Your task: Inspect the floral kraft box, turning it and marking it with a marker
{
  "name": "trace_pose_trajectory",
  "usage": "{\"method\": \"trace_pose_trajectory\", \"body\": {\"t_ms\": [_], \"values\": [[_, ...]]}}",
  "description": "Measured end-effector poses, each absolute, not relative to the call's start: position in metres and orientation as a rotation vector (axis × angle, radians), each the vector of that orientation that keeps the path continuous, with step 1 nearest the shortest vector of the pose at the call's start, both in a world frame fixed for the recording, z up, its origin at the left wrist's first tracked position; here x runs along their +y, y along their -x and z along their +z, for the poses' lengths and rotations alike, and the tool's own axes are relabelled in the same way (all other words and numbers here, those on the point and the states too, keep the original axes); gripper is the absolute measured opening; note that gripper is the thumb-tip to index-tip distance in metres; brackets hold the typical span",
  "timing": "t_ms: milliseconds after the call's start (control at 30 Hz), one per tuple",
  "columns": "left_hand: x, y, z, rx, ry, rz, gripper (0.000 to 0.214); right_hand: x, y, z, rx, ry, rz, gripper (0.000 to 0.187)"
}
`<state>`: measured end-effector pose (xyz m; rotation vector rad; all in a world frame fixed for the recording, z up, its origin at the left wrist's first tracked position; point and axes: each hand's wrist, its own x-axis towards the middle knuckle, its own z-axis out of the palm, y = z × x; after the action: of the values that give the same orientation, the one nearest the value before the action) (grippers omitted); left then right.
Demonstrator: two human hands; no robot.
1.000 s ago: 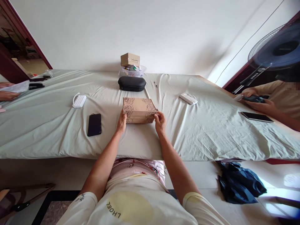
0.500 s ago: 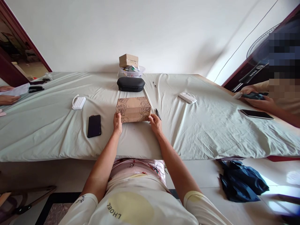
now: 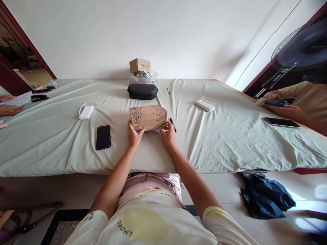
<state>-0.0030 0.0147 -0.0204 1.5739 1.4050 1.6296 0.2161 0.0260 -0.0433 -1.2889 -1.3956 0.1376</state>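
A brown cardboard box (image 3: 149,117) with black scribbled swirls on its top and front is held at the middle of the table. My left hand (image 3: 135,135) grips its near left corner, thumb on the front face. At the near right corner my right hand (image 3: 168,134) grips it too, with the thumb low on the front. Whether the box's underside touches the cloth, I cannot tell. A black marker (image 3: 173,124) lies just right of my right hand. Behind the box sits a black zip case (image 3: 142,92).
Left lie a black phone (image 3: 103,137) and a white power bank (image 3: 87,112); another white power bank (image 3: 204,105) is at right. A plastic tub (image 3: 143,79) bears a small carton (image 3: 140,65). A tablet (image 3: 282,122) lies near another person's hands (image 3: 283,105). A second person's hands hold paper at far left.
The box has shifted slightly right and turned a little. My left hand has moved right with it, and both thumbs now rest along its lower front.
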Motion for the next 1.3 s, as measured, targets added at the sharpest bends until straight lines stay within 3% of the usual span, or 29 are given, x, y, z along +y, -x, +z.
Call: {"method": "trace_pose_trajectory", "body": {"t_ms": [167,267,633,900,1167,1300], "values": [[0.007,-0.016,-0.025,1.535,-1.629,1.61,0.122,0.022,-0.196,-0.048,-1.389,1.455,-0.069,0.108],[0.007,-0.018,-0.025,1.58,-1.61,1.576,0.119,0.022,-0.193,-0.048,-1.362,1.524,-0.053,0.115],[0.007,-0.008,-0.012,1.929,-1.694,1.321,0.095,0.019,-0.213,-0.044,-1.422,1.432,0.157,0.074],[0.019,0.008,-0.02,1.866,-1.81,1.349,0.078,0.028,-0.229,-0.043,-1.352,1.348,0.216,0.039],[0.023,0.022,-0.015,1.852,-1.836,1.202,0.054,0.022,-0.237,-0.031,-1.398,1.407,0.288,0.03],[0.021,0.027,-0.009,1.955,-1.805,1.057,0.041,0.014,-0.241,-0.018,-1.482,1.494,0.125,0.032]]}}
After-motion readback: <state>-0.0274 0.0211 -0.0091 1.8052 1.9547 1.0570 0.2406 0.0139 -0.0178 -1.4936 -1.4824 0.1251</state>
